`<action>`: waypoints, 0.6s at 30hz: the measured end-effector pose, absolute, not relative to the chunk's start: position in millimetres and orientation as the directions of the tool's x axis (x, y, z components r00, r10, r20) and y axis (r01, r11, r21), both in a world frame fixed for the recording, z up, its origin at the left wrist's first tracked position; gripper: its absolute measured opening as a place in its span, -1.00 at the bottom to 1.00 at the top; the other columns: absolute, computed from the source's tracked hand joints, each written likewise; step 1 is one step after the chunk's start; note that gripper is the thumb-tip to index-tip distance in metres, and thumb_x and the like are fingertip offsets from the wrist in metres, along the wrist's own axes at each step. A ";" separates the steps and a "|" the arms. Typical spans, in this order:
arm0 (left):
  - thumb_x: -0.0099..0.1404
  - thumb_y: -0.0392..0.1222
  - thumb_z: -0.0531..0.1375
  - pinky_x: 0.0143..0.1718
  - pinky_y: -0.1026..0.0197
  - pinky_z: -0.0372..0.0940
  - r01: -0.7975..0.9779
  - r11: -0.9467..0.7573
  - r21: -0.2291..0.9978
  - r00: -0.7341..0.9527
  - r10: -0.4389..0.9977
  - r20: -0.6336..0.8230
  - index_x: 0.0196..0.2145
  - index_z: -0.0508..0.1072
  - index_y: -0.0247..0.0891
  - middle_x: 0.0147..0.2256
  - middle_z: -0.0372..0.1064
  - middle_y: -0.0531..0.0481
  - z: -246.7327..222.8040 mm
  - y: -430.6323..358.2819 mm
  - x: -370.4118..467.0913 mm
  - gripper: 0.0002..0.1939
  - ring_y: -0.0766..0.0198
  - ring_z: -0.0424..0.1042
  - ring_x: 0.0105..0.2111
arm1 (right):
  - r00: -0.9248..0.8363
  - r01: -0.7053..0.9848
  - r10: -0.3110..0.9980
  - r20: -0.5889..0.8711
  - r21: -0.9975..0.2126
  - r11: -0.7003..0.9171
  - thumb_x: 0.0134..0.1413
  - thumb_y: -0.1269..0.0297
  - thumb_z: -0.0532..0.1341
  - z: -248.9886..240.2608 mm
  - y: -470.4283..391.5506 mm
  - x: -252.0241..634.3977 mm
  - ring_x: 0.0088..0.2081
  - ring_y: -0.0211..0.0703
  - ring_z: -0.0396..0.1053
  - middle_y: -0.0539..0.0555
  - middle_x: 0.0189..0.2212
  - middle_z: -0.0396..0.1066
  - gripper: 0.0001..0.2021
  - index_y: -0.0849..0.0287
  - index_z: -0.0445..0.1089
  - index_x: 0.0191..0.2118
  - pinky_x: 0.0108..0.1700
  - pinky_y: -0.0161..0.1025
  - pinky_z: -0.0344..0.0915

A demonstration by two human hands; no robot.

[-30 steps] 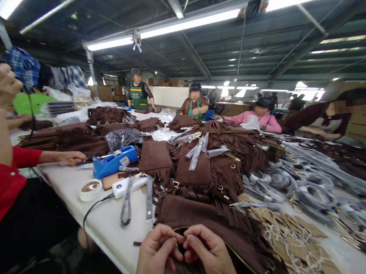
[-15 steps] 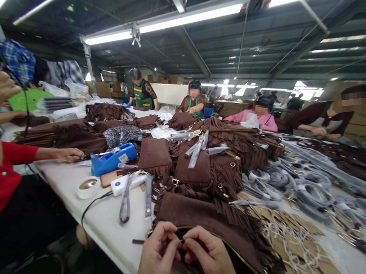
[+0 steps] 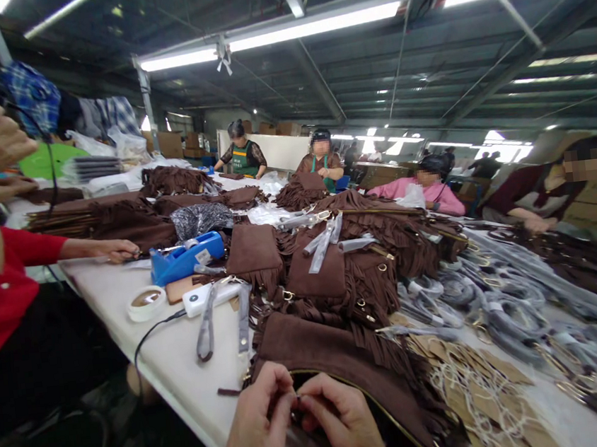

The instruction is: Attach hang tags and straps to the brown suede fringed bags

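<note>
A dark brown fringed bag (image 3: 311, 343) lies in front of me with its gold zip (image 3: 387, 413) open. Over the edge of that opening, my left hand (image 3: 260, 416) is closed in a pinch. My right hand (image 3: 343, 414) pinches close beside it, the fingertips of both nearly meeting. A tiny dark piece shows between the fingers, too small to name. To the left of the bag lies a strap wrapped in clear film (image 3: 207, 325). Smaller brown fringed pouches (image 3: 252, 246) sit just beyond the bag.
A blue tape dispenser (image 3: 187, 258), a tape roll (image 3: 147, 303) and a white corded device (image 3: 207, 297) lie near the table's left edge. Brown tags with white strings (image 3: 471, 397) and wrapped straps (image 3: 515, 307) cover the right. A co-worker in a red sleeve (image 3: 39, 247) is close on the left.
Both my hands stay pinched at the bag's opening, with only slight finger movement. The view has shifted a little. Across the table, a co-worker in a green apron now leans lower.
</note>
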State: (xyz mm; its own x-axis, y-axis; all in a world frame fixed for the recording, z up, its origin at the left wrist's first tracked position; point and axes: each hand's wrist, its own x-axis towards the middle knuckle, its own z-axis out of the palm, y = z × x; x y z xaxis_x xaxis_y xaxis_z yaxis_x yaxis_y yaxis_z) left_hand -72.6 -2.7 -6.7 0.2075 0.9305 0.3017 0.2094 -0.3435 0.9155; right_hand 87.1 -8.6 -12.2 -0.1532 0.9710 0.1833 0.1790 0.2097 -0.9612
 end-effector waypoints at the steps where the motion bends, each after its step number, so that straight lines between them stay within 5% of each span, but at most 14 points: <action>1: 0.32 -0.27 0.06 -0.39 0.30 0.22 0.217 -0.346 0.913 0.205 0.930 0.303 -0.35 0.29 -0.16 -0.46 0.27 0.10 -6.1 -3.0 -72.5 -0.92 0.27 0.32 -0.45 | -0.146 0.173 0.973 0.180 -0.963 0.204 0.18 0.01 0.22 -12.3 -8.5 87.2 -0.51 -0.21 0.37 0.00 -0.57 0.42 -0.68 0.16 0.49 -0.41 -0.40 -0.35 0.28; 8: 0.34 -0.26 0.04 -0.40 0.29 0.21 0.246 -0.379 0.892 0.225 0.918 0.328 -0.37 0.27 -0.16 -0.47 0.24 0.10 -6.0 -4.4 -72.2 -0.89 0.27 0.31 -0.46 | -0.155 0.150 0.973 0.169 -0.970 0.192 0.18 0.03 0.22 -14.0 -8.5 88.3 -0.51 -0.21 0.37 0.01 -0.55 0.44 -0.69 0.16 0.49 -0.40 -0.41 -0.35 0.30; 18: 0.34 -0.28 -0.01 -0.45 0.31 0.18 0.270 -0.422 0.866 0.222 0.902 0.370 -0.44 0.24 -0.17 -0.51 0.24 0.08 -6.1 -4.0 -67.3 -0.82 0.27 0.28 -0.50 | -0.222 0.372 0.927 0.302 -0.853 0.367 0.31 0.22 0.09 -18.0 -9.8 91.0 -0.45 -0.22 0.36 0.00 -0.51 0.41 -0.73 0.15 0.41 -0.39 -0.36 -0.37 0.23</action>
State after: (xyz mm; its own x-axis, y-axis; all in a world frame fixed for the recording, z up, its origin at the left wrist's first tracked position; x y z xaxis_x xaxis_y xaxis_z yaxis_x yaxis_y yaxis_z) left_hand -67.3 -4.0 -6.1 0.2219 0.9021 0.3701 0.2700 -0.4215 0.8657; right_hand 91.0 -9.8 -18.0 -0.2217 0.9270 0.3025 0.3721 0.3671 -0.8525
